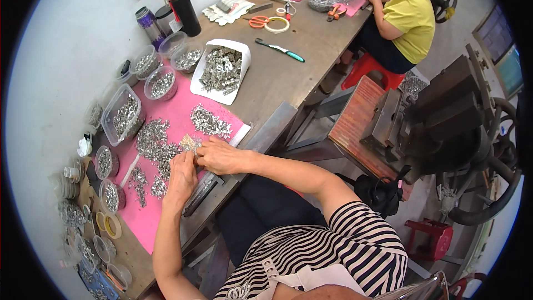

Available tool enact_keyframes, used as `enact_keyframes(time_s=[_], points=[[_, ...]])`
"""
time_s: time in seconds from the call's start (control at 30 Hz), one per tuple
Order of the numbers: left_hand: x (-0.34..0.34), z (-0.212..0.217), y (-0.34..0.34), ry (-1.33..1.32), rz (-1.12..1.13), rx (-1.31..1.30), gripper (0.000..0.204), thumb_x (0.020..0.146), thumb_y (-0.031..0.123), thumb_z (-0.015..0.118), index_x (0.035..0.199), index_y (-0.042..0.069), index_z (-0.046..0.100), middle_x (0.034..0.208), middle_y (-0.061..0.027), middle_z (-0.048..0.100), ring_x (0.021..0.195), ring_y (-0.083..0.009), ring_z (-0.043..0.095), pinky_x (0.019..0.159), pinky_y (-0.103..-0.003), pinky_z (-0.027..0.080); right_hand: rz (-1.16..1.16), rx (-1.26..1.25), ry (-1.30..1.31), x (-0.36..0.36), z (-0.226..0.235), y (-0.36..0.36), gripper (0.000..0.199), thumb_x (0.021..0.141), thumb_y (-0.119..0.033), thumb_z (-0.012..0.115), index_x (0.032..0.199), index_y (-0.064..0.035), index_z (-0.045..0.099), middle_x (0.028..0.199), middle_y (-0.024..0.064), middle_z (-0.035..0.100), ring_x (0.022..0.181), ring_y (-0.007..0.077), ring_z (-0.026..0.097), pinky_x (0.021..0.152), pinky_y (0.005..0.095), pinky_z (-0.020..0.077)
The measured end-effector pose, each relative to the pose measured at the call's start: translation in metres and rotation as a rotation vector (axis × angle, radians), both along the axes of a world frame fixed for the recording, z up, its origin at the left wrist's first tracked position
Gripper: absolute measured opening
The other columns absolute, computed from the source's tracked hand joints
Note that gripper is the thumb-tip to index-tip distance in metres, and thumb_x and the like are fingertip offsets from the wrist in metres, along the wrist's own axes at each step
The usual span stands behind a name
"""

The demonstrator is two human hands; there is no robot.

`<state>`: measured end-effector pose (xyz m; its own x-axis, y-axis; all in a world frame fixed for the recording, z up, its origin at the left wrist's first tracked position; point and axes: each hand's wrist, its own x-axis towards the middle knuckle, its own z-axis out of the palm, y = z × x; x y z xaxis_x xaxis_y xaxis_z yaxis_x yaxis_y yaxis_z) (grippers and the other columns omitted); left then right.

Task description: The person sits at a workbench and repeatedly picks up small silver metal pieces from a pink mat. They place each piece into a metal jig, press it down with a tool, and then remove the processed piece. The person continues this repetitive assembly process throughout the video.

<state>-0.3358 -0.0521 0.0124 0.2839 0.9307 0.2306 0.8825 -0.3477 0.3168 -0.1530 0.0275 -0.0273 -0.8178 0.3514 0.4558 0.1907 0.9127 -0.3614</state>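
Close together at the near edge of a pink mat [183, 103], my left hand [182, 175] and my right hand [223, 156] are closed with fingertips pinched. Whatever lies between the fingers is too small or hidden to make out. Just past them spreads a pile of small silvery metal pieces [154, 140], with a small yellowish patch of pieces [190, 143] by my right fingertips. A separate heap of shiny metal pieces [210, 121] lies farther right on the mat. Below my hands a dark metal bar [202, 193] runs along the table edge.
Clear plastic tubs [123, 116] of metal parts line the wall side. A white scoop-shaped container [222, 72] holds more parts. Beyond it lie a toothbrush [280, 50], tape and scissors [259, 21]. A co-worker in yellow [412, 25] sits far right, near a dark machine [449, 117].
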Motion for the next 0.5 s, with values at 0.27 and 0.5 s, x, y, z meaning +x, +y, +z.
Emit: enact_keyframes(time_s=[0.27,0.5], points=[[0.026,0.006,-0.054,-0.469,0.36,0.073,0.014,0.083,-0.007,0.066,0.094,0.0,0.061,0.087,-0.0131,0.063,0.082,-0.0285,0.064,0.078,-0.038,0.052,-0.021,-0.004,-0.01,0.0,0.003,0.0,0.009,0.084,-0.017,0.071,0.083,-0.008,0.07,0.092,0.0064,0.064,0.095,0.0267,0.061,0.086,0.042,0.043],[0.034,-0.008,-0.091,-0.707,0.495,0.148,0.012,0.09,-0.002,0.071,0.1,0.0,0.066,0.091,-0.0098,0.07,0.086,-0.0192,0.069,0.082,-0.032,0.054,0.018,-0.002,0.086,0.005,0.005,-0.006,0.009,0.082,-0.011,0.071,0.082,-0.0028,0.067,0.083,0.0149,0.066,0.081,0.0358,0.066,0.074,0.0471,0.0519]])
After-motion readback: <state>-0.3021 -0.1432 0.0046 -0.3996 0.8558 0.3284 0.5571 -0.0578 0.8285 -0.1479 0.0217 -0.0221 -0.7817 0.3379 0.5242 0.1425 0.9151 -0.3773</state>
